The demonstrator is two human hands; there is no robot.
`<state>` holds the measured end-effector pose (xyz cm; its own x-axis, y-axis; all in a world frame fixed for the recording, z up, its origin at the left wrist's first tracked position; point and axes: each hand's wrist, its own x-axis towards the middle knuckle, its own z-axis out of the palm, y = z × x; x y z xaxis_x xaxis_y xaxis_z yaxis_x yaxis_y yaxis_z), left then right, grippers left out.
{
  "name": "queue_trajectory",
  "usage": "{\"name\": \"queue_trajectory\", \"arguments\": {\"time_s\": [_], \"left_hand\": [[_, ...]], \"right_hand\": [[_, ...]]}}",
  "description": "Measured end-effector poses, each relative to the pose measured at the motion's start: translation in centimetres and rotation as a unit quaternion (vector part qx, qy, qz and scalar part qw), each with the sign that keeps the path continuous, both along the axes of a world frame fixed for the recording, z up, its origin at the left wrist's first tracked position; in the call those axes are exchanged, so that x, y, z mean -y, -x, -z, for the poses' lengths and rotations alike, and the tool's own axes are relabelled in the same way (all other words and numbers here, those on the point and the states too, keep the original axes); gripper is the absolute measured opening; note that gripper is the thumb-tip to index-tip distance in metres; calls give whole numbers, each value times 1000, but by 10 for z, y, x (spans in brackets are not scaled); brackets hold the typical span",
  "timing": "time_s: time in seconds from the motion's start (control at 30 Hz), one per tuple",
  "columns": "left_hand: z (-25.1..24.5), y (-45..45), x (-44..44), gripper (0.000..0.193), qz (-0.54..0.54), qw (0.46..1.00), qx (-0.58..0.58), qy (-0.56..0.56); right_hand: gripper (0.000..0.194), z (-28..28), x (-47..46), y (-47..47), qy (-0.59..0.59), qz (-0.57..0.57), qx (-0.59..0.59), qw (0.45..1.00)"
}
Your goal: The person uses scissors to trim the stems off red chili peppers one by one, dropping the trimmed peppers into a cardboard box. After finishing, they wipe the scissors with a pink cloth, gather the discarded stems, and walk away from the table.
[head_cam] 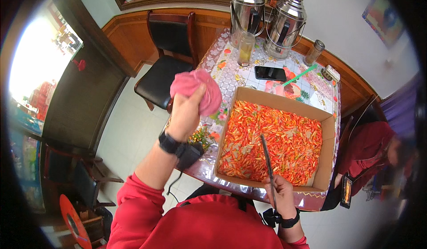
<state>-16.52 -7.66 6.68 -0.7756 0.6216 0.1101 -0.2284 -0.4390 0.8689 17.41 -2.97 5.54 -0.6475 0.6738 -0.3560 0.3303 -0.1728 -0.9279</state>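
My left hand [188, 110] grips a bunched pink cloth [196, 90], held up over the table's left edge. My right hand [280, 194] is closed around a long, thin dark tool [267, 155], whose kind I cannot tell; its far end reaches over the open cardboard box [283, 99]. A layer of small red and orange chili peppers [273, 139] covers most of the box floor. Below my left hand, a small heap of green and orange chilies [200, 137] lies on the tablecloth, left of the box.
Behind the box are a smartphone [270, 73], a green stick [300, 75], a glass with yellowish contents [246, 50], a lidded jar [314, 53] and two steel vacuum flasks [247, 12]. A black chair [163, 72] stands left. At right sits a person in dark red [363, 149], holding a phone.
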Motion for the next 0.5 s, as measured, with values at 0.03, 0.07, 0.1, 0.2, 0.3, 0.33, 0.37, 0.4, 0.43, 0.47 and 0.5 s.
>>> {"name": "queue_trajectory", "arguments": {"time_s": [0.03,0.07,0.1,0.2,0.3,0.33,0.37,0.4,0.43,0.47,0.5], "left_hand": [[-1,11,-14,8,14,1000,-8,6],[-3,22,-24,10,44,997,-22,52],[-5,32,-31,13,63,990,-20,128],[-4,47,-43,36,77,927,-65,362],[8,42,-33,48,89,935,-36,342],[13,37,-25,52,101,938,-36,330],[19,32,-18,49,98,938,-31,332],[25,29,-8,48,107,939,-31,324],[30,26,2,47,112,942,-29,315],[35,25,13,45,125,942,-28,311],[39,25,28,44,132,942,-27,308]], "right_hand": [[14,2,-8,-9,18,11,6,1000],[15,4,-15,-16,24,19,-5,1000],[16,6,-22,-22,30,36,4,999],[14,11,-44,-36,55,32,-39,997],[11,15,-63,-41,34,26,-49,998],[11,17,-69,-40,17,19,-47,999],[12,19,-74,-39,4,18,-39,999],[15,21,-75,-37,-14,28,-26,999],[15,22,-75,-36,-28,42,-33,998],[16,24,-72,-35,-39,58,-33,997],[16,27,-67,-32,-51,68,-34,996]]}}
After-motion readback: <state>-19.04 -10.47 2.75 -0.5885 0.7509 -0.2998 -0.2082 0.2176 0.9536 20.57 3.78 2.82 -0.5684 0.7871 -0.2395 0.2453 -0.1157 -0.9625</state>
